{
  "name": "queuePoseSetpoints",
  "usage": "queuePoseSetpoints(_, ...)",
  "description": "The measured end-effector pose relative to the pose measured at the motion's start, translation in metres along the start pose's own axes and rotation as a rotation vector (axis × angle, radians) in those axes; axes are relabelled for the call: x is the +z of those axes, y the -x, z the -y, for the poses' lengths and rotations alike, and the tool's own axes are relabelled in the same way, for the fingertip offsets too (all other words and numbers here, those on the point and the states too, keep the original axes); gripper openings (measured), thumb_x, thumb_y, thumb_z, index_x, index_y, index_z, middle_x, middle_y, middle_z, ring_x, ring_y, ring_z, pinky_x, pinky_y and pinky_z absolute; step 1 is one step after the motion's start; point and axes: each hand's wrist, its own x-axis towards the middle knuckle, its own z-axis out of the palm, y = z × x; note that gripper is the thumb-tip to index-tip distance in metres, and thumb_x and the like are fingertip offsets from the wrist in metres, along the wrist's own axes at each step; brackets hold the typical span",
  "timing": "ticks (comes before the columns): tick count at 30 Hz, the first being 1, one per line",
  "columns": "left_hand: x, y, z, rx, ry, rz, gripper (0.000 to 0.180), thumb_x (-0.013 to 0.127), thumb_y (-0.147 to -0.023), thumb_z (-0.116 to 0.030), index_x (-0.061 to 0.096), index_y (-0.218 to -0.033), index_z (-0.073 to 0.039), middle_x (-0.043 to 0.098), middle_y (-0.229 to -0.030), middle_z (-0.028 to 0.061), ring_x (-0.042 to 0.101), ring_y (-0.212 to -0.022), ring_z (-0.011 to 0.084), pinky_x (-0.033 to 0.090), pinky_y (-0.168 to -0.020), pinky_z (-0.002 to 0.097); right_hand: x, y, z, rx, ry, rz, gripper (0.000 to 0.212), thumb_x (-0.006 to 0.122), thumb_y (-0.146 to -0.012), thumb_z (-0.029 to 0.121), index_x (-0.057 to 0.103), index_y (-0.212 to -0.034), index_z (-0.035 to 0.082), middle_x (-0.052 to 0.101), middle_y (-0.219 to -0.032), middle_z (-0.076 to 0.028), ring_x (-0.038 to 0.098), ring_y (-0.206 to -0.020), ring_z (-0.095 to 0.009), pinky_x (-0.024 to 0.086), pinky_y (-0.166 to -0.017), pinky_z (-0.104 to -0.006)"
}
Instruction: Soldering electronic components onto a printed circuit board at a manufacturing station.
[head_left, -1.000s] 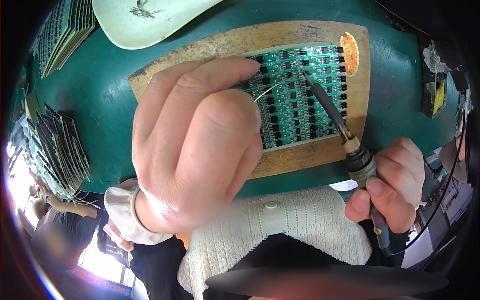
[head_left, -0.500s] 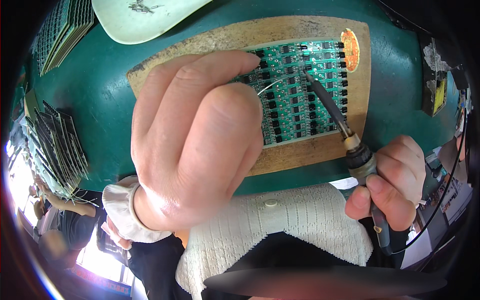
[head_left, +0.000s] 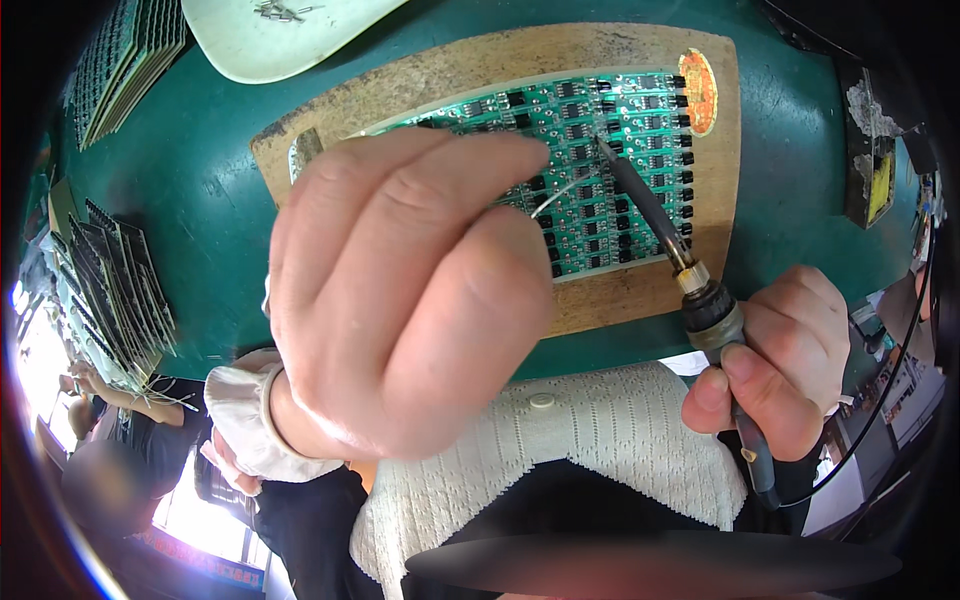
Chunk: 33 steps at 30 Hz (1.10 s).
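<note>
A green circuit board panel (head_left: 640, 115) with rows of small black parts lies on a worn wooden board (head_left: 420, 72). Over its left part, my left hand (head_left: 400, 290) is closed on a thin strand of solder wire (head_left: 565, 192), whose free end runs right across the panel. My right hand (head_left: 775, 360) grips a soldering iron (head_left: 715, 315) by its handle. The iron's dark tip touches or hovers just above the panel near its middle, close to the wire's end; contact cannot be made out. My left hand hides the panel's lower left.
A pale tray (head_left: 290, 45) holding small metal bits stands at the far left. Stacks of boards (head_left: 125, 70) and more dark boards (head_left: 115, 290) line the left side. A dark stand with a yellow pad (head_left: 875, 180) is at the right. Another person (head_left: 130, 420) is at lower left.
My left hand has moved right with the wire, uncovering the panel's upper left. The iron's tip has shifted slightly left. The panel and wooden board appear a little higher in view.
</note>
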Motion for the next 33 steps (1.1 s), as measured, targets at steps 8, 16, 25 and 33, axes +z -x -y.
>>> queuePoseSetpoints(8, 0.0036, -0.0006, -0.0012, -0.029, 0.031, 0.011, 0.019, 0.064, -0.076, 0.012, 0.053, -0.089, 0.003, 0.069, -0.098, 0.0204, 0.064, -0.082, 0.0321, 0.052, -0.072, 0.0373, -0.0034, 0.0041, 0.0013, 0.000, -0.024, -0.014, 0.027, 0.059, -0.092, 0.016, 0.045, -0.110, 0.002, 0.051, -0.070, -0.012, 0.042, -0.050, -0.019, 0.032, -0.043, -0.0350)
queuePoseSetpoints(16, 0.0008, -0.0020, -0.0017, -0.009, 0.011, 0.012, 0.020, 0.064, -0.076, 0.012, 0.053, -0.089, 0.002, 0.069, -0.098, 0.0203, 0.064, -0.082, 0.0317, 0.051, -0.071, 0.0371, -0.0025, 0.0004, -0.0002, -0.022, -0.021, -0.017, 0.028, 0.059, -0.092, 0.017, 0.045, -0.110, 0.001, 0.051, -0.069, -0.011, 0.040, -0.049, -0.018, 0.030, -0.042, -0.0329)
queuePoseSetpoints(25, 0.0045, -0.0012, 0.0005, 0.013, 0.019, 0.003, 0.019, 0.064, -0.077, 0.011, 0.054, -0.090, 0.002, 0.068, -0.098, 0.0199, 0.063, -0.082, 0.0316, 0.051, -0.070, 0.0371, -0.0026, 0.0027, -0.0008, -0.035, -0.003, -0.031, 0.025, 0.058, -0.092, 0.017, 0.044, -0.106, 0.003, 0.050, -0.065, -0.010, 0.039, -0.047, -0.017, 0.029, -0.041, -0.0327)
queuePoseSetpoints(33, 0.0063, 0.0001, 0.0016, 0.027, -0.011, -0.008, 0.019, 0.065, -0.076, 0.010, 0.054, -0.090, 0.002, 0.068, -0.099, 0.0183, 0.063, -0.082, 0.0316, 0.051, -0.071, 0.0373, -0.0018, 0.0018, -0.0003, -0.036, -0.025, -0.003, 0.023, 0.057, -0.092, 0.016, 0.044, -0.105, 0.003, 0.050, -0.064, -0.009, 0.038, -0.047, -0.016, 0.028, -0.041, -0.0319)
